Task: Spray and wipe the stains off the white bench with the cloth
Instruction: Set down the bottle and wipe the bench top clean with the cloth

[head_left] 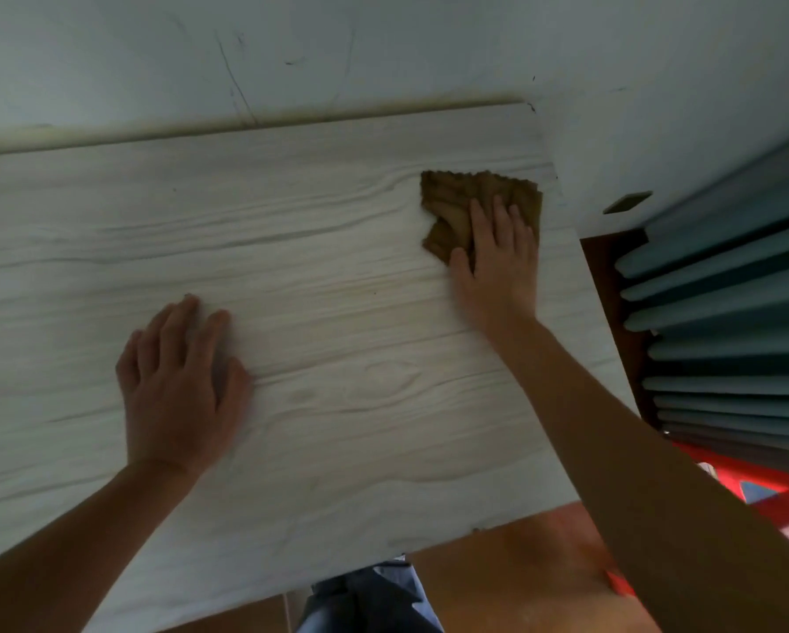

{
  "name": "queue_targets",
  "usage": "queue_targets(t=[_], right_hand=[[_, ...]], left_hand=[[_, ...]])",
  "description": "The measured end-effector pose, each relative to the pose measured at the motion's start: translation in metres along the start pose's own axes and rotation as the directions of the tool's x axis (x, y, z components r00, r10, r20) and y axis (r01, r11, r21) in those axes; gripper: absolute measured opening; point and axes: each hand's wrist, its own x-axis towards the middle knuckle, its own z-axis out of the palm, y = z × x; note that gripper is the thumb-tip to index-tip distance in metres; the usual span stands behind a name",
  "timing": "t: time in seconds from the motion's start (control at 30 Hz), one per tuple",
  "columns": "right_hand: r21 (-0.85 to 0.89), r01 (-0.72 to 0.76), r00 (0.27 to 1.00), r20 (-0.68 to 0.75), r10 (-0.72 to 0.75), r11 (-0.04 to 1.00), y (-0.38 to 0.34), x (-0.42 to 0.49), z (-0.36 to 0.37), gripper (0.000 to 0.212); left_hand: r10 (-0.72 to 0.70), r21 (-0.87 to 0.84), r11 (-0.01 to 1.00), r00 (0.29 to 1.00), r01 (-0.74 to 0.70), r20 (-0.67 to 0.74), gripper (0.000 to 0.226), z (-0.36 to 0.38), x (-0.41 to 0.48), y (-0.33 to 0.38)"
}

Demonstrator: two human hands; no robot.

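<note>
One head camera, close above the bench [319,249].
We look steeply down and forward toward the wall [383,48], with the floor [511,582] at our lower edge.

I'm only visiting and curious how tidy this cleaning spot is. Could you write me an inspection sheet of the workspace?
Surface: white bench, pale wood grain; one small dark speck near the middle; stains otherwise hard to tell.
Job's things: brown cloth, crumpled, at the far right corner; nothing to spray with seen.
Clutter: nothing seen.
Hands: right hand presses flat on the cloth; left hand rests flat on the bare bench.
Cables: nothing seen.
Surroundings: scuffed wall behind; teal ribbed panels to the right; orange floor below.
</note>
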Motion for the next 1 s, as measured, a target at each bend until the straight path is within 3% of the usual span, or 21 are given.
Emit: queue_targets(t=[0.1,0.3,0.43,0.53,0.6,0.7,0.8,1.0], right_hand=[[0.017,0.028,0.999,0.035,-0.028,0.999,-0.041,-0.041,0.01,0.069],[0.065,0.286,0.955,0.063,-0.29,0.956,-0.119,-0.149,0.039,0.065],[0.051,0.27,0.954,0.121,-0.275,0.961,-0.123,-0.21,0.043,0.064],[0.044,0.26,0.949,0.175,-0.264,0.965,-0.116,-0.239,0.039,0.065],[0.049,0.262,0.944,0.195,-0.266,0.964,-0.111,-0.242,0.036,0.065],[0.052,0.304,0.932,0.192,-0.309,0.951,-0.107,-0.228,0.033,0.067],[0.037,0.306,0.934,0.18,-0.307,0.951,-0.116,-0.192,0.033,0.067],[0.004,0.108,0.991,0.082,-0.108,0.994,-0.177,-0.14,0.053,0.066]], left_hand=[[0.005,0.004,1.0,1.0,-0.005,0.002,0.056,-0.001,0.0,-0.001],[-0.004,-0.018,1.0,1.0,0.004,0.029,0.056,-0.002,-0.001,-0.002],[-0.003,-0.067,0.998,0.999,0.006,0.033,0.055,-0.002,0.001,-0.003],[-0.018,-0.219,0.975,0.999,0.026,0.041,0.054,-0.008,-0.002,-0.01],[0.021,-0.26,0.966,0.999,-0.009,0.041,0.053,-0.017,-0.009,-0.021],[0.078,-0.162,0.984,0.996,-0.07,0.04,0.05,-0.038,-0.038,-0.053],[0.043,-0.075,0.996,0.998,-0.039,0.047,0.053,-0.058,-0.077,-0.094],[-0.06,0.026,0.998,0.998,0.059,0.037,0.055,-0.061,-0.127,-0.146]])
